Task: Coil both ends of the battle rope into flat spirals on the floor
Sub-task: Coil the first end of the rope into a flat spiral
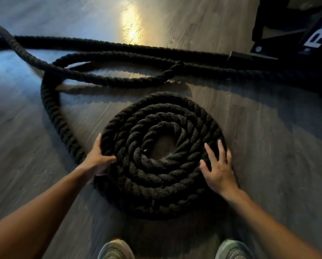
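A thick black battle rope lies on the wood floor. One end is wound into a flat spiral (162, 156) of several turns with a small bare gap at its centre. My left hand (98, 159) grips the spiral's outer turn on the left, thumb on top. My right hand (218, 165) rests flat on the outer turns on the right, fingers spread. From the left side the rope runs up in a long loose curve (51, 107) and joins tangled loose loops (119, 71) behind the spiral. A capped rope end (238, 58) lies at the far right.
Black gym equipment (294, 43) with white lettering stands at the upper right, its base reaching down the right edge. My two shoes (117, 249) are at the bottom, just behind the spiral. Bright light glares off the floor (132, 25) at the top centre.
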Available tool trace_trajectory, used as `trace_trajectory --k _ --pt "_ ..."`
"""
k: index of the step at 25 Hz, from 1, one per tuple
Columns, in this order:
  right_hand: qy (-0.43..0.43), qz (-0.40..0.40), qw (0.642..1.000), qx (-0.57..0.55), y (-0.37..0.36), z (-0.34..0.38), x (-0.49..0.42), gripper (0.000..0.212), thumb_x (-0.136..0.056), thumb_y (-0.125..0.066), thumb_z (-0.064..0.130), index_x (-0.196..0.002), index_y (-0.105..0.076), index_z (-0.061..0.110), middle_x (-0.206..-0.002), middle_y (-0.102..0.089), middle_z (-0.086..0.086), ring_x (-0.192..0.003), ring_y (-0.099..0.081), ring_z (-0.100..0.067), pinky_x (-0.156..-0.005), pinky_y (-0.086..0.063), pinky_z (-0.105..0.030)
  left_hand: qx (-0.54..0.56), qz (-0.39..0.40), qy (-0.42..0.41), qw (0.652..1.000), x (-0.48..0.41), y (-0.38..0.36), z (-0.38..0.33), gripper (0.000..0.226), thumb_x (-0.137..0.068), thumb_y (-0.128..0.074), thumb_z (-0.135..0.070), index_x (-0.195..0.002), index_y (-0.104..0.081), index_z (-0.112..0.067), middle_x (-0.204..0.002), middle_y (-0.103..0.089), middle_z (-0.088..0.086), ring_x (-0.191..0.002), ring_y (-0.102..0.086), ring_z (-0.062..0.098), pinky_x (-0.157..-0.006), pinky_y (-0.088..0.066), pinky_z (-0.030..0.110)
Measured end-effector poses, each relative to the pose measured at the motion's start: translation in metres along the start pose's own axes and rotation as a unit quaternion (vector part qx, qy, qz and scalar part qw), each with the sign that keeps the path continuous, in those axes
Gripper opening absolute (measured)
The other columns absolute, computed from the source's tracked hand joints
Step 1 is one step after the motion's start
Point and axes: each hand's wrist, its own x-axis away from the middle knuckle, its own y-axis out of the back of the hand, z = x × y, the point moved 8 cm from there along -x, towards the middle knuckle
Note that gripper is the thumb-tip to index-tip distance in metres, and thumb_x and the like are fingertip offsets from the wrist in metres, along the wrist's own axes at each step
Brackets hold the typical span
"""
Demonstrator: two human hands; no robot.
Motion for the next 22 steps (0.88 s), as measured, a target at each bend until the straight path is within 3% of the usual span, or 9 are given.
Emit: trace_trajectory --k 2,6,8,10,13,15,19,20,22 --pt "0.057 0.041 0.997 0.035 0.017 -0.004 -0.04 0.063 -0.097 -0.048 0.049 -0.154 -0.021 0.047 -0.168 0.007 0.007 -0.153 0.008 -0.027 -0.116 -0.022 -0.06 0.056 0.009 0.048 0.997 0.022 -0.008 0.025 0.118 -0.079 -0.077 0.002 -0.139 -0.007 -0.073 -0.127 -0.056 -0.004 -0.065 -0.071 0.022 -0.043 -0.053 0.037" --pt "0.131 0.083 0.981 0.118 0.036 -0.002 -0.088 0.062 -0.096 -0.051 0.05 -0.152 -0.024 0.051 -0.168 0.001 0.006 -0.154 0.001 -0.028 -0.122 -0.011 -0.055 0.123 0.012 0.096 0.988 0.083 -0.051 0.07 0.119 -0.063 -0.092 -0.01 -0.121 -0.017 -0.081 -0.131 -0.048 -0.014 -0.105 -0.065 0.028 -0.053 -0.059 0.051" --pt "0.117 0.057 0.987 0.093 0.04 0.001 -0.087 0.06 -0.098 -0.052 0.047 -0.153 -0.029 0.045 -0.169 -0.005 0.004 -0.154 -0.006 -0.029 -0.122 -0.014 -0.052 0.058 0.012 0.115 0.992 0.097 -0.056 0.076 0.116 -0.064 -0.094 -0.015 -0.133 -0.012 -0.06 -0.135 -0.038 -0.007 -0.107 -0.057 0.024 -0.051 -0.059 0.045" --pt "0.034 -0.019 0.999 0.012 0.038 -0.004 -0.064 0.057 -0.1 -0.049 0.046 -0.154 -0.034 0.034 -0.168 -0.011 -0.002 -0.151 -0.017 -0.033 -0.12 -0.021 -0.048 -0.099 -0.018 0.1 0.99 0.081 -0.026 0.062 0.097 -0.061 -0.095 -0.036 -0.126 -0.023 -0.026 -0.128 -0.032 0.007 -0.095 -0.05 0.021 -0.051 -0.055 0.036" --pt "-0.119 -0.102 0.988 -0.003 0.007 -0.011 0.012 0.066 -0.098 -0.042 0.053 -0.157 -0.028 0.025 -0.167 -0.009 -0.009 -0.143 -0.026 -0.044 -0.113 -0.029 -0.054 -0.237 -0.063 0.067 0.967 0.041 0.019 0.022 0.082 -0.07 -0.084 -0.055 -0.122 -0.041 -0.007 -0.125 -0.033 0.017 -0.101 -0.054 0.033 -0.079 -0.054 0.037" --pt "-0.129 -0.111 0.985 0.025 -0.015 0.0 0.056 0.076 -0.095 -0.044 0.054 -0.159 -0.019 0.021 -0.167 -0.004 -0.012 -0.144 -0.02 -0.044 -0.11 -0.031 -0.059 -0.221 -0.081 -0.004 0.972 0.016 0.024 -0.013 0.073 -0.085 -0.077 -0.04 -0.14 -0.043 -0.007 -0.138 -0.04 0.024 -0.123 -0.049 0.038 -0.102 -0.044 0.04" --pt "-0.104 -0.082 0.991 0.037 -0.02 0.009 0.064 0.08 -0.094 -0.052 0.044 -0.16 -0.015 0.016 -0.167 0.0 -0.017 -0.15 -0.007 -0.04 -0.114 -0.026 -0.058 -0.115 0.001 -0.071 0.991 -0.012 -0.001 -0.024 0.065 -0.095 -0.064 -0.008 -0.153 -0.036 -0.018 -0.153 -0.044 0.014 -0.136 -0.046 0.025 -0.111 -0.038 0.033" --pt "-0.09 -0.078 0.992 0.031 -0.014 0.009 0.054 0.08 -0.094 -0.055 0.041 -0.16 -0.017 0.015 -0.167 -0.002 -0.017 -0.15 -0.006 -0.04 -0.116 -0.024 -0.057 -0.062 -0.006 -0.057 0.996 -0.016 -0.002 -0.02 0.068 -0.094 -0.063 -0.001 -0.153 -0.037 -0.021 -0.152 -0.046 0.014 -0.131 -0.051 0.025 -0.107 -0.044 0.034" --pt "-0.048 -0.062 0.997 0.009 0.003 0.005 0.022 0.078 -0.094 -0.057 0.039 -0.16 -0.019 0.018 -0.168 -0.002 -0.012 -0.152 -0.004 -0.035 -0.118 -0.021 -0.055 0.051 -0.022 -0.024 0.998 -0.009 0.0 -0.01 0.076 -0.09 -0.066 0.004 -0.152 -0.039 -0.031 -0.143 -0.054 0.017 -0.109 -0.064 0.027 -0.078 -0.059 0.031"
